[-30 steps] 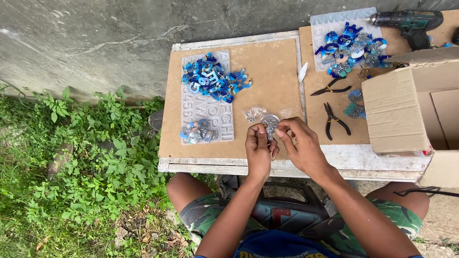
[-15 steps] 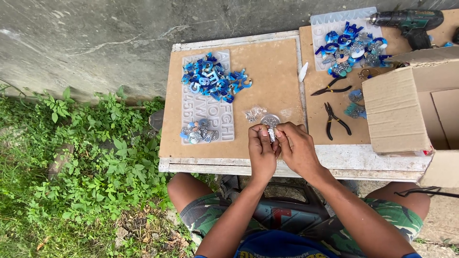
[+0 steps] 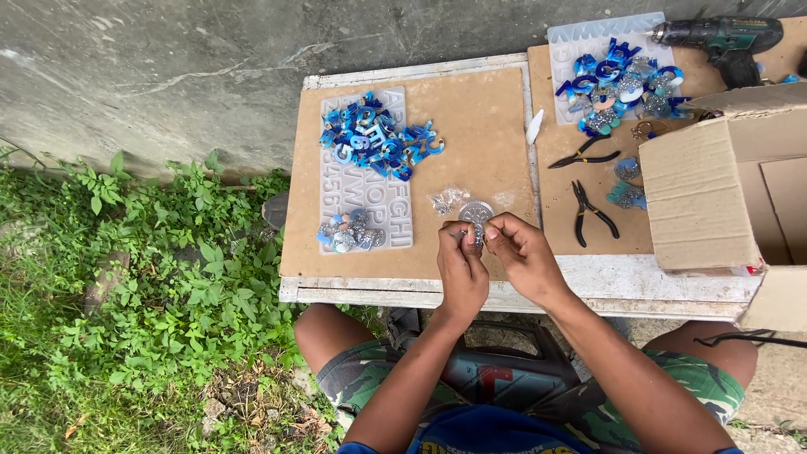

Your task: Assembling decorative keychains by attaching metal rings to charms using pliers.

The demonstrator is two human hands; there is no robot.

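The small silvery piece (image 3: 472,234) is pinched between both hands just above the worktop's (image 3: 504,286) near edge. Its long axis seems to run towards the far edge, though it is too small to tell. The left hand (image 3: 461,267) and right hand (image 3: 519,256) have drawn closer since a second ago, fingers closed on it (pliers (image 3: 591,213) lie untouched towards the right edge).

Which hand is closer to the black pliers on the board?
The right hand. It is just left of the black pliers, with a small gap of board between. The left hand sits farther left, on the other side of the right hand.
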